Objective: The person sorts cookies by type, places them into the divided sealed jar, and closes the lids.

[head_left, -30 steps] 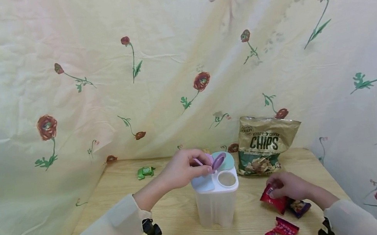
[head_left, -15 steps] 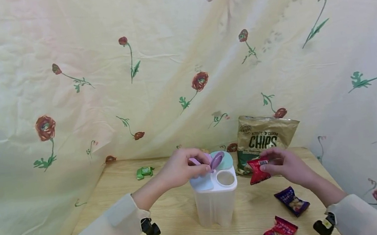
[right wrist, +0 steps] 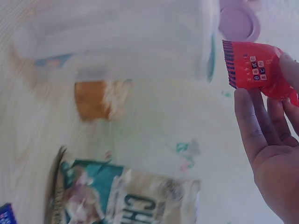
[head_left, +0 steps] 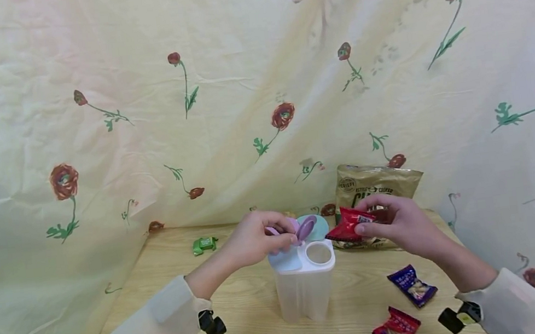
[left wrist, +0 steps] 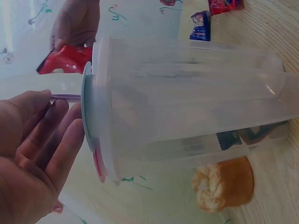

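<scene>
A translucent container (head_left: 306,293) with a white top and pastel lids stands upright mid-table. Its near right round opening (head_left: 319,253) is uncovered. My left hand (head_left: 262,238) pinches the raised purple lid (head_left: 307,229) between thumb and fingers, over the pale blue lid (head_left: 285,261). Just above and right of the opening, my right hand (head_left: 405,224) holds a small red snack packet (head_left: 347,225) by one end. The packet's crimped end points at the container, clear of it in the right wrist view. Through the wall, the left wrist view shows a dark wrapper (left wrist: 252,135) inside.
A gold chips bag (head_left: 348,182) stands behind the right hand. Nearer lie a purple packet (head_left: 413,286) and another red packet (head_left: 396,329). A green packet (head_left: 204,245) lies at the back left. Behind the container sits a brown bread piece (left wrist: 224,184).
My right hand has lifted the red packet from beside the purple one and carried it up and left to the container's opening. My left hand keeps its pinch on the purple lid.
</scene>
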The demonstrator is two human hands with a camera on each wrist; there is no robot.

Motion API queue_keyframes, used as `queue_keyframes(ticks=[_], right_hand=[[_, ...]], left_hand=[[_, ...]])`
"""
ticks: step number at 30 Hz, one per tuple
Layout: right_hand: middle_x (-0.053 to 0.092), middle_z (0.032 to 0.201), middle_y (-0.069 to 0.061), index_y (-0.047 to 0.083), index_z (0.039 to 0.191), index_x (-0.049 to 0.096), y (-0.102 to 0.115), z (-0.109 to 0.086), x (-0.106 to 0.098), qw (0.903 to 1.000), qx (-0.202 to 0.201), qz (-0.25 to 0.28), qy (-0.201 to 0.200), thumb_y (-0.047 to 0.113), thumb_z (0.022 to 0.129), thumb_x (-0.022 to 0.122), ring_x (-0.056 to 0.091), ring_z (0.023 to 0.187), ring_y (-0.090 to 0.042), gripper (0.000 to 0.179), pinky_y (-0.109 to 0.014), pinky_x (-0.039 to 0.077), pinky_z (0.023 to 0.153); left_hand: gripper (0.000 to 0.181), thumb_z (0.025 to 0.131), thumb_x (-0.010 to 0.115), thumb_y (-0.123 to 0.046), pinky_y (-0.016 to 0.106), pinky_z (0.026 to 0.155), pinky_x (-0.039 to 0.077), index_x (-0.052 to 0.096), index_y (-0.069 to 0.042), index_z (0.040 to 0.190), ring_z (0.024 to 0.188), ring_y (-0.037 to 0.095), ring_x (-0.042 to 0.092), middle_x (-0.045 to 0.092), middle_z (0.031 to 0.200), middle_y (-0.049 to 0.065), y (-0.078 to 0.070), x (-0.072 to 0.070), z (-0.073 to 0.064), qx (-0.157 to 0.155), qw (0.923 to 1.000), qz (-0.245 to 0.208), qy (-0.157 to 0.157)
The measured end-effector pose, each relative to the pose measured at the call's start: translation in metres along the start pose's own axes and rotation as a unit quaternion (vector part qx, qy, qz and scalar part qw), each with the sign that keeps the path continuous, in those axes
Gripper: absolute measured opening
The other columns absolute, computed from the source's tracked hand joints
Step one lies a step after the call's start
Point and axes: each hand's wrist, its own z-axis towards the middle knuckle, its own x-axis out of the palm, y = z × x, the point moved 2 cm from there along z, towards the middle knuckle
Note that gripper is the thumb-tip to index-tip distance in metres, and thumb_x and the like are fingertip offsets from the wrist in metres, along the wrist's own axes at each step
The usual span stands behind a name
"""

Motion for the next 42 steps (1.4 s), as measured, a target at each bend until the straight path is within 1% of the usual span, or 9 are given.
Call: queue_keyframes(ticks=[5,10,14,20,27,33,36,40,42], right_hand=[[0.068,0.105,-0.014,0.007,0.117,0.062,0.014,0.006,0.013,0.9993,-0.009,0.030,0.018,0.011,0.093,0.077,0.073,0.083,-0.021,0.028,-0.034,0.061,0.068],[0.071,0.100,-0.013,0.004,0.111,0.061,0.013,0.012,0.029,0.9962,-0.010,0.074,0.044,0.007,0.090,0.078,0.073,0.084,-0.020,0.027,-0.034,0.061,0.068],[0.072,0.108,-0.016,0.002,0.103,0.059,0.011,0.014,0.037,0.9929,-0.024,0.100,0.060,0.002,0.089,0.078,0.075,0.084,-0.023,0.023,-0.036,0.063,0.068],[0.072,0.105,-0.014,0.005,0.095,0.059,0.013,0.018,0.040,0.9932,-0.065,0.074,0.063,-0.001,0.087,0.078,0.071,0.075,-0.016,0.022,-0.032,0.060,0.062],[0.073,0.104,-0.010,0.009,0.090,0.056,0.019,0.024,0.043,0.9947,-0.070,0.043,0.062,0.004,0.087,0.080,0.066,0.073,-0.013,0.025,-0.029,0.057,0.059],[0.067,0.088,0.004,0.018,0.083,0.055,0.020,0.025,0.045,0.9944,-0.058,-0.056,0.068,0.018,0.083,0.087,0.055,0.068,-0.009,0.032,-0.023,0.046,0.057],[0.059,0.082,0.004,0.022,0.089,0.057,0.020,0.026,0.045,0.9917,-0.062,-0.083,0.075,0.022,0.083,0.087,0.048,0.066,-0.012,0.031,-0.025,0.041,0.055],[0.063,0.087,0.006,0.025,0.110,0.065,0.022,0.029,0.045,0.9884,-0.077,-0.089,0.097,0.020,0.086,0.084,0.055,0.071,-0.013,0.031,-0.026,0.045,0.058],[0.065,0.088,0.007,0.027,0.112,0.069,0.023,0.030,0.046,0.9862,-0.079,-0.098,0.108,0.019,0.087,0.083,0.056,0.072,-0.012,0.030,-0.026,0.046,0.059]], left_hand=[[0.004,0.094,0.077,-0.018,0.032,0.066,0.060,0.075,-0.018,0.097,0.073,0.018,0.067,0.072,0.084,-0.002,0.000,-0.001,-0.001,-0.001,1.0000,0.004,0.000],[0.004,0.094,0.076,-0.018,0.032,0.066,0.060,0.075,-0.017,0.097,0.073,0.019,0.068,0.072,0.083,-0.002,0.001,0.000,-0.001,0.003,1.0000,0.004,0.000],[0.004,0.094,0.076,-0.019,0.032,0.065,0.060,0.076,-0.016,0.097,0.072,0.019,0.068,0.072,0.082,-0.002,0.002,0.001,0.000,0.006,1.0000,0.003,0.001],[0.006,0.093,0.077,-0.020,0.031,0.065,0.059,0.076,-0.014,0.095,0.072,0.017,0.068,0.072,0.082,-0.002,0.003,0.001,0.003,0.012,0.9999,0.011,-0.001],[0.003,0.093,0.075,-0.015,0.030,0.064,0.059,0.076,-0.012,0.094,0.071,0.017,0.069,0.073,0.082,0.000,0.004,-0.002,0.004,0.018,0.9998,0.009,-0.008],[0.004,0.093,0.076,-0.017,0.030,0.064,0.059,0.076,-0.013,0.094,0.072,0.014,0.067,0.072,0.083,-0.001,0.003,-0.003,0.004,0.017,0.9997,0.015,-0.012],[0.005,0.093,0.077,-0.019,0.028,0.065,0.058,0.076,-0.014,0.093,0.073,0.013,0.067,0.072,0.083,-0.003,0.001,-0.003,0.002,0.021,0.9992,0.028,-0.017],[0.008,0.092,0.077,-0.021,0.028,0.064,0.056,0.076,-0.013,0.093,0.073,0.012,0.067,0.072,0.082,-0.005,0.000,-0.002,0.001,0.025,0.9987,0.039,-0.021],[0.007,0.092,0.077,-0.019,0.027,0.064,0.056,0.076,-0.013,0.093,0.072,0.012,0.067,0.072,0.083,-0.004,-0.001,-0.002,0.001,0.028,0.9985,0.041,-0.024]])
